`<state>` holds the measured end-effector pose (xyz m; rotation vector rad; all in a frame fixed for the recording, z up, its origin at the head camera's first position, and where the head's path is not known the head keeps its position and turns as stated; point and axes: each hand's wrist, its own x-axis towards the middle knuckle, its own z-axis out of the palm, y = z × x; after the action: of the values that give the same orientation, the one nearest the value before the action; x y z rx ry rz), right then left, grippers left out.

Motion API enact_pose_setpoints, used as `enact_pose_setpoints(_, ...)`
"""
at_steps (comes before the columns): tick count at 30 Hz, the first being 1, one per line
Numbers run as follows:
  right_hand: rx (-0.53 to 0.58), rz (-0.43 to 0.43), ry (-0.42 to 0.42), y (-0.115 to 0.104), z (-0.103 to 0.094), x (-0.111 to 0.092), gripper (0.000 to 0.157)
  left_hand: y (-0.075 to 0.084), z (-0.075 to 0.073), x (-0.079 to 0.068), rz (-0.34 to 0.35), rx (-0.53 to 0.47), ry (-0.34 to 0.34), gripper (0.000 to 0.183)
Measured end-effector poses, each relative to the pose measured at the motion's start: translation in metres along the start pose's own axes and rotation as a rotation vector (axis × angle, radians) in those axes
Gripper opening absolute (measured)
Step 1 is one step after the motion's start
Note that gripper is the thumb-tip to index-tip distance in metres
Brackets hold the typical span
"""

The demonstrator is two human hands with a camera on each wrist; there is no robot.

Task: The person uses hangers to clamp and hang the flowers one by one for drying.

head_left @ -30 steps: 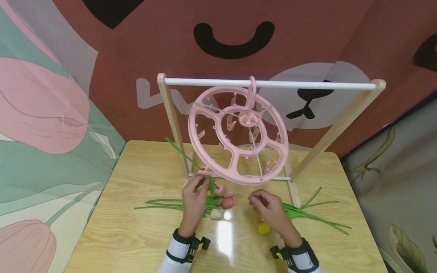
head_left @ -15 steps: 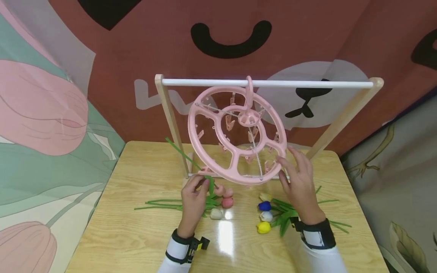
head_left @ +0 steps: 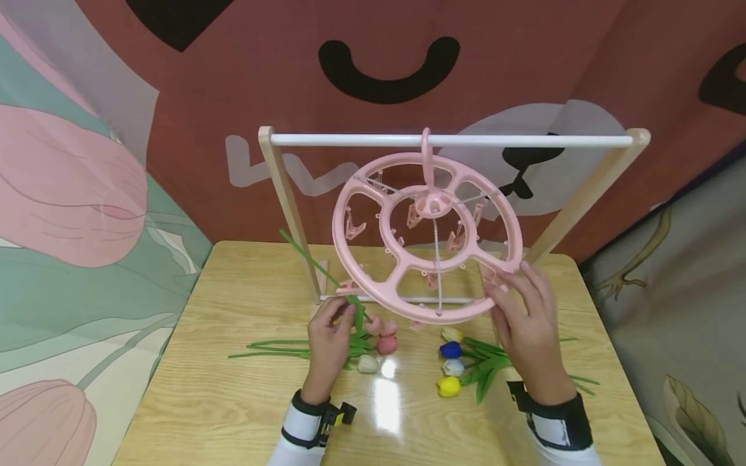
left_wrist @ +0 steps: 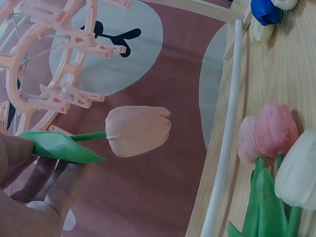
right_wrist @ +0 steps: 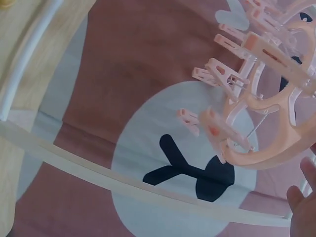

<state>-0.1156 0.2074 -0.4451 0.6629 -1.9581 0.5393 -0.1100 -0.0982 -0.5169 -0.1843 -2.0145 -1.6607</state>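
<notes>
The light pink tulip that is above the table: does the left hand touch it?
Touching. The left wrist view shows this: the left hand pinches the light pink tulip at the base of its green leaf, with no gap between.

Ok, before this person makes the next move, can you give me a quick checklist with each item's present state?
1. Held tulip pinched in the left hand: ok.
2. Hanger hooked over the bar: ok.
3. Right hand free: not ok; its fingers are at the hanger's rim.
4. Stem free of the clip beside it: cannot tell; they overlap in the head view.
5. Held tulip's bloom apart from the white tulip: ok, a gap shows in the left wrist view.
6. Hanger motionless: cannot tell from a still.
</notes>
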Motion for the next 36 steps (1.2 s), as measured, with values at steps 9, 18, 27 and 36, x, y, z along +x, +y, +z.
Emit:
enact_pose_setpoints(9,-0.025,-0.075,0.076,-0.015,-0.002,0.003,0.026,-0.002,-0.004,0.004,0.005,-0.026,-0.002,0.017)
enact_pose_setpoints(18,0.002,-0.056,-0.002,-0.014,0.002,-0.007,0.031,-0.001,-0.007,0.008,-0.058,-0.072,-0.016,0.021)
enact_pose_setpoints(27,0.033,0.110,0.088,-0.005,0.005,-0.029,0.042,-0.002,-0.010,0.012,-0.032,-0.053,-0.007,0.020)
enact_pose_setpoints(36,0.025,0.261,-0.190,0.009,0.011,-0.082,0.047,-0.009,-0.019,0.011,-0.016,-0.091,-0.022,0.024)
